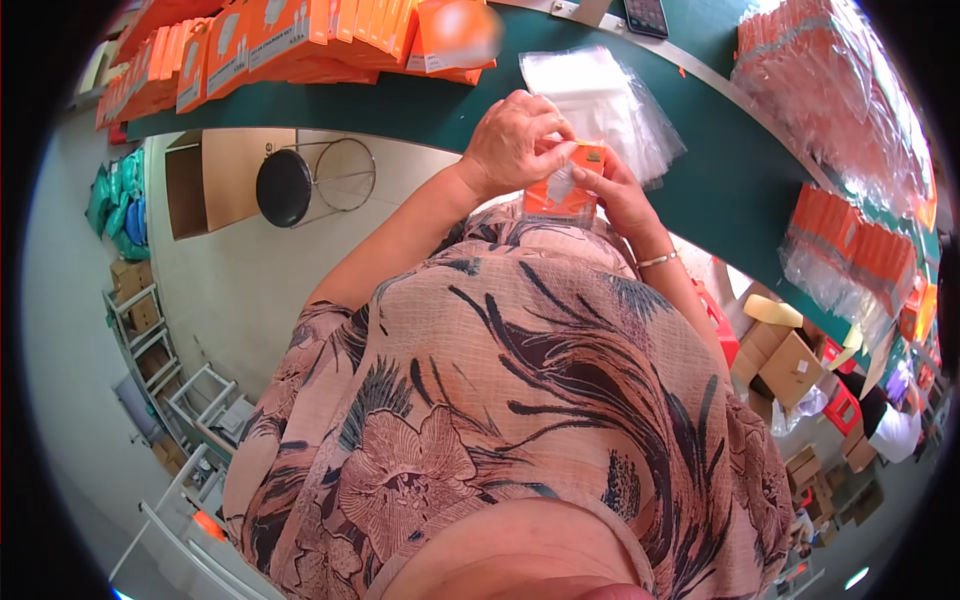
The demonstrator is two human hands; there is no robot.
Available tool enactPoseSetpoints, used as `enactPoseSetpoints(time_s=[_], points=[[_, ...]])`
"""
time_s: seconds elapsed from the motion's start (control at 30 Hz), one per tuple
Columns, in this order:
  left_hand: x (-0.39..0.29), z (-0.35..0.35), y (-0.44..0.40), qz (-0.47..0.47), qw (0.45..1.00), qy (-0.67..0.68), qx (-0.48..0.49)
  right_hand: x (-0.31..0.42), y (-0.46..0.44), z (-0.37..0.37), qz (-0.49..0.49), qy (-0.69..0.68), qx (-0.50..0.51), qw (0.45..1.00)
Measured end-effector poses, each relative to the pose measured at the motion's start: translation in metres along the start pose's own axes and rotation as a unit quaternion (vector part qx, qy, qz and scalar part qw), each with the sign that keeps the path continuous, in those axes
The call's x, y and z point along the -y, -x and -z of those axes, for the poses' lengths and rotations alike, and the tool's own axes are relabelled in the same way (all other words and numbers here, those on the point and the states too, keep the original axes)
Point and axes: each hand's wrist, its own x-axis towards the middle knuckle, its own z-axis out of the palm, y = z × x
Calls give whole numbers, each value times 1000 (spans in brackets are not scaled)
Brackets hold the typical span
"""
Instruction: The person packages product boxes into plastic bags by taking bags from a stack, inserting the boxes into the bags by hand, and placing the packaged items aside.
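A small orange charger box (560, 195) with a white picture on its front is held upright near my chest, at the table's front edge. Clear plastic seems to show around its lower end. My right hand (622, 190), with a bracelet at the wrist, grips the box's right side, thumb across the front. At the top edge, the fingers of my left hand (520, 142) are pinched together; the exact hold is partly hidden. Just behind both hands lies a stack of clear plastic bags (590, 85) on the green table (715, 150).
Rows of orange boxes (290, 35) stand at the back left. Bagged orange packs (825, 90) are heaped at right, with a smaller pile (850, 240) nearer. A phone (647, 16) lies at the back. A black stool (284, 188) and cardboard boxes (785, 365) are on the floor.
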Motion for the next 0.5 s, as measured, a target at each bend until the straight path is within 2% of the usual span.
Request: enactPoseSetpoints(time_s=[0.17,0.3,0.4,0.5], points=[[15,-7,10,85,993,83,29,-2,5,-3,6,-27,-19,999],[31,-10,26,45,998,30,-14,-5,4,-5,17,-39,-13,999],[29,-6,35,-59,998,-13,10,-10,5,-2,14,-19,-44,999],[21,1,35,-22,999,6,37,-10,4,-2,16,3,-52,999]])
